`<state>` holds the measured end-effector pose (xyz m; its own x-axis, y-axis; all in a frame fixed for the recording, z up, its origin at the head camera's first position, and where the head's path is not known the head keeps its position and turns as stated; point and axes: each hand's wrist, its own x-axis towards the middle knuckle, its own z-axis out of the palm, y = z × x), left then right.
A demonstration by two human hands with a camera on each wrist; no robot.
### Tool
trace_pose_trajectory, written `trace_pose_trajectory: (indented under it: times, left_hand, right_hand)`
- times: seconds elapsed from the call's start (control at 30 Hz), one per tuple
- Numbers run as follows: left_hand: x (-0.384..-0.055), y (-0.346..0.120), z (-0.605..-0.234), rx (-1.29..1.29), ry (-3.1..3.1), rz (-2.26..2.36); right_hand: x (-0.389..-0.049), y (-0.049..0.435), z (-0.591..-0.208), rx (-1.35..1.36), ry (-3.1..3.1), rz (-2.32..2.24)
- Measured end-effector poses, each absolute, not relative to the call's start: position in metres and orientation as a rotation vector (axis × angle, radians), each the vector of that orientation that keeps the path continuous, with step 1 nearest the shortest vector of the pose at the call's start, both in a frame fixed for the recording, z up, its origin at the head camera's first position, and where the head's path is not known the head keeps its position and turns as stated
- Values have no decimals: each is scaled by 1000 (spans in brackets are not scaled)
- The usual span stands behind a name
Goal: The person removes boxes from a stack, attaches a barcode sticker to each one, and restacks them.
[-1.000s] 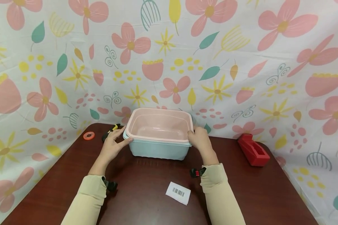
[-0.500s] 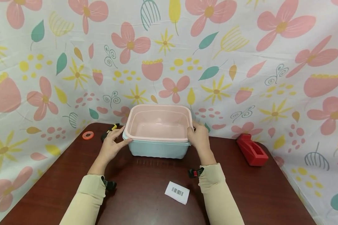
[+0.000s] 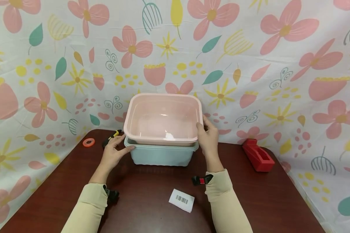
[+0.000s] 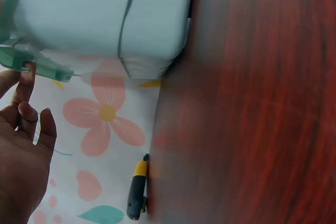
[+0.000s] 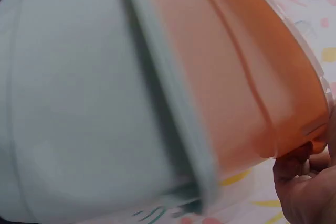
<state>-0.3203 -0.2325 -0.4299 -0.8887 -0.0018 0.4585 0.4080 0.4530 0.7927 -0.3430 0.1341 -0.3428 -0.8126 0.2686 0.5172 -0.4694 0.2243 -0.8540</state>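
A pink plastic bin (image 3: 160, 113) stands partly raised out of a light blue plastic bin (image 3: 162, 157), its open top tipped toward me in the head view. My right hand (image 3: 208, 140) grips the pink bin's right rim. At the other side, my left hand (image 3: 113, 155) holds the blue bin's left rim, thumb on the front edge. In the right wrist view, the pink wall (image 5: 226, 77) emerges well above the blue rim (image 5: 173, 87). The left wrist view shows fingertips (image 4: 29, 69) at the blue bin's rim.
A folded white paper with a barcode (image 3: 182, 200) lies in front on the dark wooden table (image 3: 145, 207). A red tape dispenser (image 3: 259, 157) stands right. An orange tape roll (image 3: 88, 142) and a black-and-yellow tool (image 4: 137, 190) lie left. Floral cloth (image 3: 175, 48) hangs behind.
The pink bin has risen out of the blue bin with my right hand, tilting toward me. The blue bin stays on the table with my left hand at its rim.
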Motion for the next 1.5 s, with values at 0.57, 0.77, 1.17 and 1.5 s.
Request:
trace_pose_trajectory:
  times: [0.57,0.77,1.17,1.5]
  left_hand:
    - [-316,-235,-431,-286,-2295,-1445]
    - [-319,-235,-434,-283,-2279,-1437]
    - [-324,-232,-439,-364,-2159,-1364]
    - [-325,-220,-456,-268,-1997,-1356]
  right_hand:
    - [-310,179,-313,107,-1595,1767]
    - [-298,207,-313,6,-1542,1708]
    - [-283,304,-331,-127,-1404,1796]
    - [-293,353,-356,-312,-1510,1894]
